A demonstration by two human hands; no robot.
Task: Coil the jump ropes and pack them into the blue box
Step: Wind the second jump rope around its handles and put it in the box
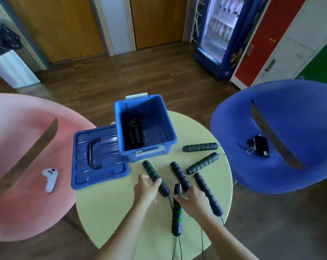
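Observation:
The blue box (170, 128) stands open at the far side of the round table (106, 212), with one coiled black jump rope (133, 134) inside it. Several black foam handles with green rings lie in front of the box, their thin cords trailing off the near edge. My left hand (145, 190) grips the lower part of the leftmost handle (152, 173). My right hand (191, 201) pinches the top end of a middle handle (177, 214). Two more handles (180, 175) (208, 194) lie beside my right hand, and two others (200, 147) (203, 163) further right.
The box's blue lid (99, 156) lies flat left of the box, partly over the table edge. A pink chair (18, 147) on the left carries a white controller (50, 179). A blue chair (290, 128) on the right holds a phone (262, 145).

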